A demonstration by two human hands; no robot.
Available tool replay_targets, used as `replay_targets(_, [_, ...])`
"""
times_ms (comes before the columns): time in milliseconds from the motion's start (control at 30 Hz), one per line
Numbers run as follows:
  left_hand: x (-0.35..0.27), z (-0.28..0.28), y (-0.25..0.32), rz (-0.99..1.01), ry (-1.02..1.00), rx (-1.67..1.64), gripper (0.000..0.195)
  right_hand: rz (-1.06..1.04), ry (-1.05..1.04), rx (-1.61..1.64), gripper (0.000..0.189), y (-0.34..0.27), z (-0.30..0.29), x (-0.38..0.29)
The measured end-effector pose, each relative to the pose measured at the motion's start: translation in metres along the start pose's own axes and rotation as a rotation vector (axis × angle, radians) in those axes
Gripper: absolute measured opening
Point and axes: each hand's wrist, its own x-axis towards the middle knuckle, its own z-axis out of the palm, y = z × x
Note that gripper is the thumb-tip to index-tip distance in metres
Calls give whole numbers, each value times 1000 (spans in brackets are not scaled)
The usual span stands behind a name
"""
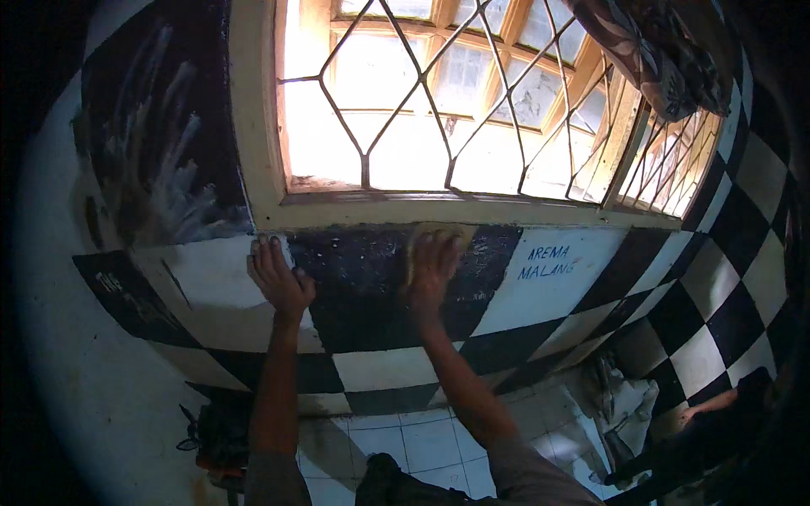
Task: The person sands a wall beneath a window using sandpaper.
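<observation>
Before me is a wall [373,322] painted in black and white checks, below a cream wooden window frame [392,213]. My left hand [278,275] rests flat on a white square near the frame's lower left corner, with nothing seen in it. Under the sill, my right hand [433,269] presses a tan sheet or pad [468,235] against a black square. The fingers cover most of that sheet, so its exact kind is unclear. Pale specks and scuffs mark the black paint [354,253] between my hands.
Diamond-pattern metal bars [421,79] cross the bright window. Patterned cloth [658,57] hangs at top right. White smears streak a black panel [158,152]. A dark object [221,436] stands lower left. Another person's hand [709,405] and crumpled pale material [633,405] appear lower right, above floor tiles [433,446].
</observation>
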Motion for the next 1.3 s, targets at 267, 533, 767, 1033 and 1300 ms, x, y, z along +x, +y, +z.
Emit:
replay_targets(267, [-2,-2,-6,-4,33,1,59,103,-20,97,76,27,-13,-4])
replay_targets(533, [-3,3,0,-12,19,3,61,-110,-55,76,67,9,1,-12])
replay_targets(767, [-3,2,-3,14,10,-2,61,36,35,44,59,70,-15,-12])
replay_targets(1033, [-3,2,-6,21,13,18,61,-62,78,-51,57,47,0,-13])
replay_targets(1300, [1,3,4,20,46,-15,61,109,112,-31,60,122,-40,-3])
